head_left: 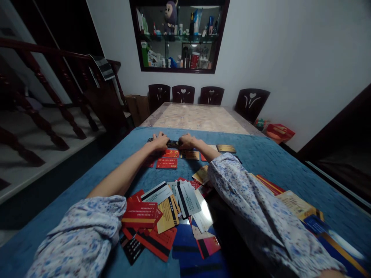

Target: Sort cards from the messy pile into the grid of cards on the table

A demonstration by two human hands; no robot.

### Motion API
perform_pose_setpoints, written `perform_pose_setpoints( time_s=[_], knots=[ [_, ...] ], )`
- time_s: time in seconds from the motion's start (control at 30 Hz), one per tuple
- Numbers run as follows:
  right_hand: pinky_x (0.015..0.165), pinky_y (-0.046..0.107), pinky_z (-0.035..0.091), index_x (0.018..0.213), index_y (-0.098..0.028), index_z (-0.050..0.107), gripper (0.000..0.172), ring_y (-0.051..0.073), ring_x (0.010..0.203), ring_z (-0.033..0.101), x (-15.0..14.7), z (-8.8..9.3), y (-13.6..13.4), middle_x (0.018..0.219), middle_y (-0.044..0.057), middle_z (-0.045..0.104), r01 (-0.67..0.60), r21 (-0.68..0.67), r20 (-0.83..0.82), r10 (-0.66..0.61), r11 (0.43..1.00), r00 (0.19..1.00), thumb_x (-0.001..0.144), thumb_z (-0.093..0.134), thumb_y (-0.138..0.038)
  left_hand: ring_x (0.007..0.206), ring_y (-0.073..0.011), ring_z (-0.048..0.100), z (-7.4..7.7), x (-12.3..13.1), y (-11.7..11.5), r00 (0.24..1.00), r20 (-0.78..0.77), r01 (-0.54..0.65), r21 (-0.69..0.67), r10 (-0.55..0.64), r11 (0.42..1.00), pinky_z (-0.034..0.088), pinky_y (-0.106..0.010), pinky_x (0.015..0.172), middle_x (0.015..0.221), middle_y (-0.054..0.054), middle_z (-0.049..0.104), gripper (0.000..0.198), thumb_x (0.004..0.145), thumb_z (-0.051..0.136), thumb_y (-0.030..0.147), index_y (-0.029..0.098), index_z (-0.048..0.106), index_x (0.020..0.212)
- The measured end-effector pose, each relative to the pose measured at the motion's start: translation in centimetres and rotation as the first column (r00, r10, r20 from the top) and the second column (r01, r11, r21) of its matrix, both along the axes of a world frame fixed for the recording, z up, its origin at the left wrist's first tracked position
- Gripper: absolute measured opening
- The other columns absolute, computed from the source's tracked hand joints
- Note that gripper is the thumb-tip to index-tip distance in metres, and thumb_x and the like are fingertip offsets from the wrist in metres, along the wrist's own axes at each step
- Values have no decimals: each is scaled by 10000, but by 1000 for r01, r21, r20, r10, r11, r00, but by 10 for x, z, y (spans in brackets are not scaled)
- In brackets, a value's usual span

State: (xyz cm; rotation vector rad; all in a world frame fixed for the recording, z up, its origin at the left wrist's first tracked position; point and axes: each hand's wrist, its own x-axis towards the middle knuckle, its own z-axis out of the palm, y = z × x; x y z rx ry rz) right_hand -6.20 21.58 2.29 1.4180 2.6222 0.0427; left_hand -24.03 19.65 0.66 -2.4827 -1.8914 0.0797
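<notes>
At the far side of the blue cloth, my left hand [160, 141] is closed, with bent fingers at the left end of a black card [173, 144]. Opposite it, my right hand [186, 141] is closed at the card's right end; its fingertips are partly hidden. Another dark card [150, 139] shows just left of my left hand. Just nearer to me lie a red card [166, 163] and a gold card [189, 155] in rows. A loose heap of cards, among them a white card [188, 199] and a yellow card [166, 216], spreads between my forearms.
The blue cloth [95, 193] covers the near part of a long table [197, 116]. More cards and a cream packet [298, 204] lie at the right, beyond my sleeve. A gold card [226, 148] lies right of my right hand. Chairs [183, 94] stand behind the table.
</notes>
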Motion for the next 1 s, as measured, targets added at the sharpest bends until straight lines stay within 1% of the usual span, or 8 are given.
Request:
perform_pose_setpoints(
  time_s=[0.17,0.33,0.43,0.53,0.63,0.73,0.83,1.0],
  knots=[
    [890,337,490,1197,-176,705,437,300,1186,575,-1,-6,9,1252,150,683,-17,23,-8,17,1000,1000,826,625,-392,1288,-419,359,0,1,3,1000,-20,-6,-18,5,1000,341,-652,964,1223,-169,609,444,665,562,122,219,691,1079],
    [887,351,500,1162,-164,725,411,302,1134,611,-2,-10,12,1238,171,685,-61,51,-17,62,997,998,813,641,-363,1269,-410,370,-2,3,6,1000,-15,-14,-33,13,999,317,-666,990,1211,-175,602,435,650,577,120,212,694,1059],
    [882,363,510,1173,-167,723,415,314,1153,600,-1,-9,11,1274,167,667,-76,47,-5,77,996,997,821,618,-360,1263,-423,372,-2,5,7,1000,-14,-28,-47,28,998,299,-683,1000,1218,-190,597,433,638,602,125,190,699,1055],
    [880,362,514,1167,-148,726,418,317,1143,602,-1,-7,8,1249,177,677,-87,43,4,87,995,996,817,614,-348,1250,-424,387,-1,7,8,998,-45,-35,-51,33,998,302,-684,1001,1219,-204,598,421,644,609,128,172,703,1052],
    [872,361,518,1161,-133,727,420,323,1135,606,-2,-5,6,1227,185,685,-87,44,15,87,995,996,810,616,-334,1263,-415,390,0,10,6,995,-99,-35,-49,30,998,325,-667,999,1246,-219,594,466,659,584,115,160,685,1112],
    [855,361,529,1195,-154,712,434,327,1167,592,-2,-4,5,1268,169,668,-72,41,35,70,997,997,821,601,-345,1314,-405,361,3,12,4,990,-138,-38,-58,30,998,327,-657,1013,1297,-211,584,560,666,579,121,172,636,1221],
    [865,361,529,1224,-165,697,450,327,1188,581,-1,-5,6,1286,164,658,-72,48,42,70,996,997,831,601,-361,1353,-397,337,10,13,-1,984,-176,-31,-56,21,998,319,-650,1031,1344,-209,565,623,674,587,131,170,588,1295],
    [899,380,511,1268,-205,675,485,344,1237,537,6,-4,6,1318,148,638,-106,75,-13,108,991,994,824,636,-395,1376,-379,326,21,15,-16,983,-174,65,8,-63,998,318,-625,1043,1372,-188,548,618,696,595,131,188,571,1310]
  ],
)
